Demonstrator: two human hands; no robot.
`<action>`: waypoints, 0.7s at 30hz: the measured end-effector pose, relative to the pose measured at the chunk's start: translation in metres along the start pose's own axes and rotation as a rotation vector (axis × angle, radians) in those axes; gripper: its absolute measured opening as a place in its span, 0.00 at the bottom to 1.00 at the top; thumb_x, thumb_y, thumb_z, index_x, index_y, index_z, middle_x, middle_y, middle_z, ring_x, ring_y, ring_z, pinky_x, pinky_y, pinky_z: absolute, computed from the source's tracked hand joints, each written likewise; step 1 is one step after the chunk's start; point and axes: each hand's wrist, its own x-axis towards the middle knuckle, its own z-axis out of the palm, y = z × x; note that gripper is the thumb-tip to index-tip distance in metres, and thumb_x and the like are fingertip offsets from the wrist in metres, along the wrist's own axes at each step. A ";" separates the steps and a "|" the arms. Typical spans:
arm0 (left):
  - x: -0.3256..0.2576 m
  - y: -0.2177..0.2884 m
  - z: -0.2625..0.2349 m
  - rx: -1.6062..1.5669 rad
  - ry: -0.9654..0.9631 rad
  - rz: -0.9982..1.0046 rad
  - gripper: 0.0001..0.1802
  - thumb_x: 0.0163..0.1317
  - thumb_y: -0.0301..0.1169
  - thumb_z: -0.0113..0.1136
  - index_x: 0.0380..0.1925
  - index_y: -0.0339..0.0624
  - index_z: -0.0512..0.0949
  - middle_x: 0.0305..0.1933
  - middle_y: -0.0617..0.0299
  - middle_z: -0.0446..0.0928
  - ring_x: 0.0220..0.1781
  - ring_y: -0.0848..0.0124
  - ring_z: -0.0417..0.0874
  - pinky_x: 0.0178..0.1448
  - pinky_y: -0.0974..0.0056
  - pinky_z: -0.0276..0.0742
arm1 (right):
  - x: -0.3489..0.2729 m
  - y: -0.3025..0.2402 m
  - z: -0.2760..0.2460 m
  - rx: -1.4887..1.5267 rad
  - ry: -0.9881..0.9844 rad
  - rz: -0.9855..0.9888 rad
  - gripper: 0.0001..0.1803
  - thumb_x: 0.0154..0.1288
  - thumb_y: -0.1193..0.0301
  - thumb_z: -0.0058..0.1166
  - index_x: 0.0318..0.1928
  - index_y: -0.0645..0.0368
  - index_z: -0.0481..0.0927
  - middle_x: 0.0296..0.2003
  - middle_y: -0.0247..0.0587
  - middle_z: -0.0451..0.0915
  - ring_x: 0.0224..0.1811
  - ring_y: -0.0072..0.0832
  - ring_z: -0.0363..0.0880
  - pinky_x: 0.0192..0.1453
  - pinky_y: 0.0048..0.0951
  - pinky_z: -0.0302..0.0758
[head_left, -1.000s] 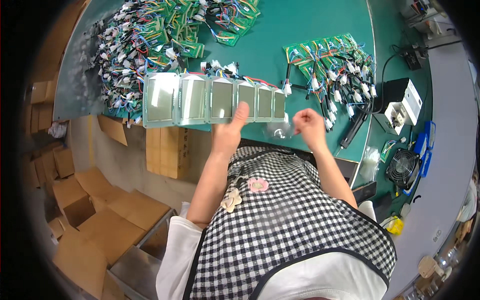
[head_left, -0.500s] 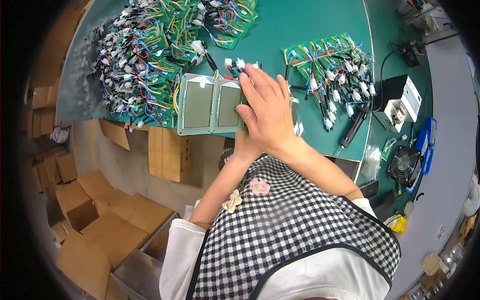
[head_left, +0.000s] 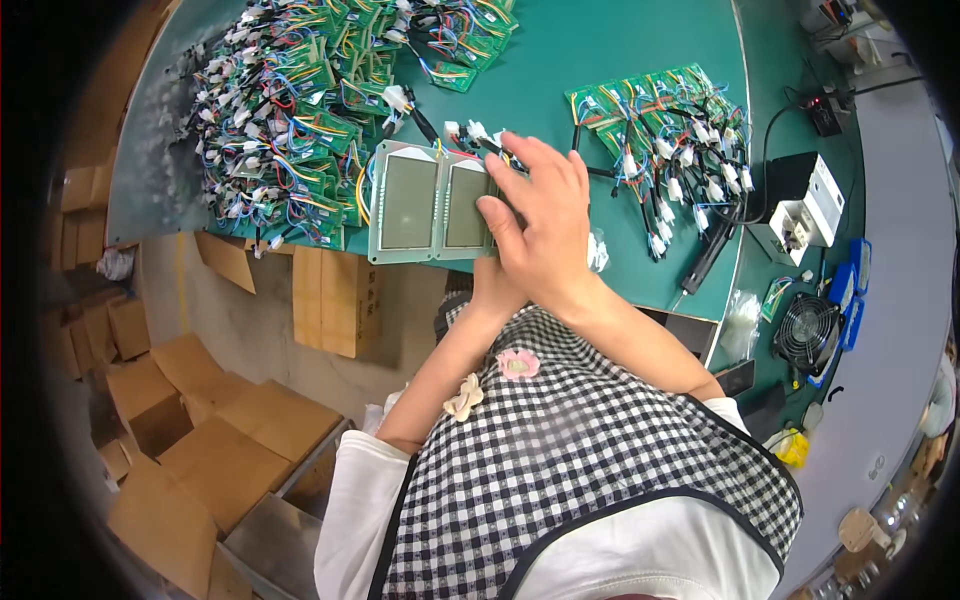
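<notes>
A green-edged circuit panel with grey display screens [head_left: 408, 203] is at the table's front edge, partly covered by my hands. My right hand [head_left: 545, 222] lies over its right end, fingers stretched out and thumb apart across the screen side. Below it, my left hand [head_left: 497, 287] reaches under the right wrist toward the panel's lower edge; its fingers are hidden, so its grip does not show. White connectors on dark cables [head_left: 474, 131] lie just behind the panel.
A large heap of wired green boards [head_left: 285, 120] covers the table's left side. More wired boards [head_left: 650, 110] lie to the right, near a black pen-shaped tool [head_left: 708, 262]. Further right are a white-and-black box [head_left: 805, 208] and a fan [head_left: 808, 330]. Open cartons [head_left: 215, 470] stand lower left.
The panel has shifted slightly right and up under my right hand. A sliver of screen that showed beyond that hand's right side is now out of sight. Both arms stay nearly in place.
</notes>
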 end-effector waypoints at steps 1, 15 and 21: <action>-0.002 0.000 0.001 -0.002 -0.001 -0.005 0.23 0.61 0.30 0.49 0.55 0.36 0.60 0.56 0.51 0.64 0.59 0.63 0.66 0.57 0.60 0.64 | -0.002 0.001 0.001 -0.083 -0.018 -0.047 0.16 0.51 0.67 0.56 0.41 0.60 0.78 0.48 0.42 0.74 0.50 0.41 0.69 0.59 0.46 0.55; -0.001 -0.006 0.004 -0.057 -0.025 -0.056 0.23 0.60 0.29 0.49 0.55 0.36 0.60 0.56 0.51 0.64 0.60 0.63 0.65 0.58 0.60 0.64 | 0.013 -0.011 -0.001 0.056 -0.026 -0.051 0.16 0.49 0.67 0.58 0.41 0.55 0.80 0.45 0.39 0.76 0.52 0.41 0.69 0.61 0.49 0.53; -0.004 -0.008 0.005 -0.085 -0.029 -0.081 0.23 0.60 0.29 0.50 0.55 0.36 0.59 0.57 0.51 0.64 0.60 0.64 0.65 0.58 0.60 0.64 | 0.011 -0.006 -0.001 0.057 -0.025 -0.169 0.16 0.45 0.68 0.60 0.38 0.55 0.81 0.45 0.37 0.77 0.51 0.41 0.71 0.60 0.49 0.55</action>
